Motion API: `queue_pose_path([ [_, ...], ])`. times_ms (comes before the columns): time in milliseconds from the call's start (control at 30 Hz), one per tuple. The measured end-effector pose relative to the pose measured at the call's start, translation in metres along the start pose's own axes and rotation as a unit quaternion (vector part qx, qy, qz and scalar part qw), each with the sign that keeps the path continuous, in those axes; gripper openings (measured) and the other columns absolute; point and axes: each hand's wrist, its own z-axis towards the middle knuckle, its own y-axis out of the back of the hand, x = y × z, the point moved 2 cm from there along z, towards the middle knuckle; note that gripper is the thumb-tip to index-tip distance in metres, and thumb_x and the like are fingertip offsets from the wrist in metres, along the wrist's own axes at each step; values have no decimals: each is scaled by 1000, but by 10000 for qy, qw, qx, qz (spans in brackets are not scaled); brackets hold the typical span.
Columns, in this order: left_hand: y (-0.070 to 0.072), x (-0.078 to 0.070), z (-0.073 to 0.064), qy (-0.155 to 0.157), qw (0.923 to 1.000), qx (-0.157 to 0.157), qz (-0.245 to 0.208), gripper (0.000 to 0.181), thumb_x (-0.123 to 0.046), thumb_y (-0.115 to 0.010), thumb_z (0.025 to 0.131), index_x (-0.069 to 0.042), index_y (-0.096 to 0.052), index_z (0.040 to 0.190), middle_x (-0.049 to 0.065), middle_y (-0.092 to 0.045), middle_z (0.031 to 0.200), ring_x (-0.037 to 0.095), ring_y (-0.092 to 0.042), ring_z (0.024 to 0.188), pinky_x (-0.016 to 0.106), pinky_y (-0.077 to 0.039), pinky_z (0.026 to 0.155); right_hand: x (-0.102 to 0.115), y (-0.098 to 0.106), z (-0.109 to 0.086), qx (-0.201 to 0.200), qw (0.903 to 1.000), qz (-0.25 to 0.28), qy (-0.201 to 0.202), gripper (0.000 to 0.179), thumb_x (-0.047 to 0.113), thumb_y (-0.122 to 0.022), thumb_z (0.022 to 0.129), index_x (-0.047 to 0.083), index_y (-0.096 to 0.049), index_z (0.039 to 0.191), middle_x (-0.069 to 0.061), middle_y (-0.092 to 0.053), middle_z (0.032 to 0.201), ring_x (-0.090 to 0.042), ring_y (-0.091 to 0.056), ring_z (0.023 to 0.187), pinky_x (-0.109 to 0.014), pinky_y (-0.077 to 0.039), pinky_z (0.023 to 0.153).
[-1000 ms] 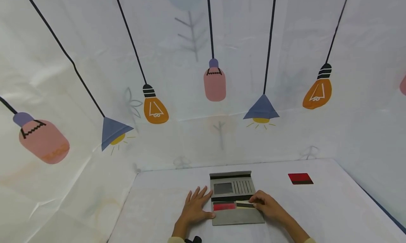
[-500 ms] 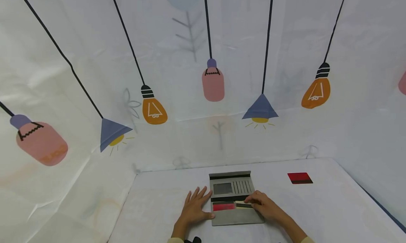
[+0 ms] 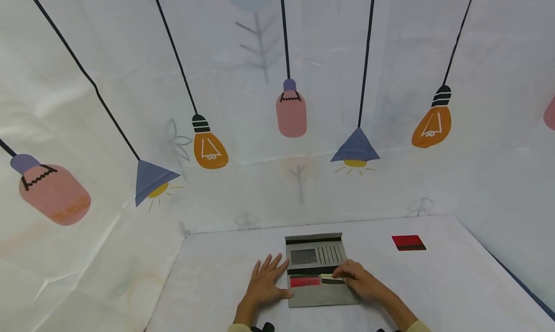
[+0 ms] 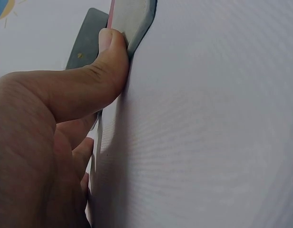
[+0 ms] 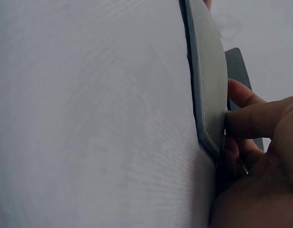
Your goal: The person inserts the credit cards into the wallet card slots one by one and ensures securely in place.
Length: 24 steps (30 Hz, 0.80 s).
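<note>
An open grey wallet (image 3: 325,299) lies unfolded on the white table, its far panel showing a dark window and several slots. In the near panel's pocket sits a red card (image 3: 305,282) on the left. Beside it on the right is a cream card (image 3: 326,276) with a black stripe, partly in the pocket. My right hand (image 3: 362,281) pinches this card at its right part, the fingers hiding some of it. My left hand (image 3: 265,285) lies with spread fingers along the wallet's left side, its thumb (image 4: 111,61) resting on the near panel's edge.
A red card (image 3: 409,243) with a dark stripe lies apart on the table, to the right beyond my right hand. Behind the table (image 3: 217,255) hangs a white sheet (image 3: 260,192) printed with lamps and bulbs.
My right hand's fingers have shifted slightly left along the cream card's top edge. My left hand, the wallet and the loose red card stay in place.
</note>
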Motion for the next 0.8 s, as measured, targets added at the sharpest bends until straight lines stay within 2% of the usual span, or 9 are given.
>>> queue_pose_path([
  [233,-3,3,0,15,10000,19,-51,92,-66,-76,70,-32,-46,150,2,-38,161,37,-27,151,64,-12,121,2,1,0,16,9994,231,-241,28,-5,-54,95,13,-69,111,-4,-57,107,3,-51,98,-19,-49,81],
  [367,-4,3,0,-7,10000,15,-85,92,-65,-77,70,-33,-46,150,2,-39,161,37,-28,151,64,-12,121,5,5,-2,34,9991,285,-317,23,0,-55,97,11,-69,112,-7,-61,109,2,-54,99,-20,-51,82],
  [500,-7,5,0,-19,10000,28,-42,93,-66,-76,69,-33,-45,151,2,-39,161,37,-28,151,64,-13,121,4,13,-6,-67,9948,511,-881,19,12,-56,100,9,-69,113,-8,-66,113,-3,-58,99,-20,-51,80],
  [600,-8,6,0,-20,10000,39,-26,93,-67,-76,69,-34,-45,151,1,-38,161,37,-28,151,64,-12,121,1,23,-9,-285,9865,798,-1398,21,17,-58,101,6,-69,115,-9,-68,115,-8,-60,98,-20,-53,79],
  [700,-7,6,0,-26,10000,18,-46,93,-68,-75,69,-35,-45,151,2,-38,161,37,-27,151,64,-12,121,-2,37,-13,-581,9806,932,-1626,23,16,-58,100,1,-68,115,-13,-68,113,-13,-62,96,-22,-56,80],
  [800,-6,6,0,-27,10000,-7,-80,92,-68,-75,69,-35,-45,150,3,-39,161,38,-28,151,65,-12,120,-8,52,-17,-918,9760,930,-1740,24,13,-57,100,-3,-67,114,-15,-69,110,-12,-64,94,-23,-58,79],
])
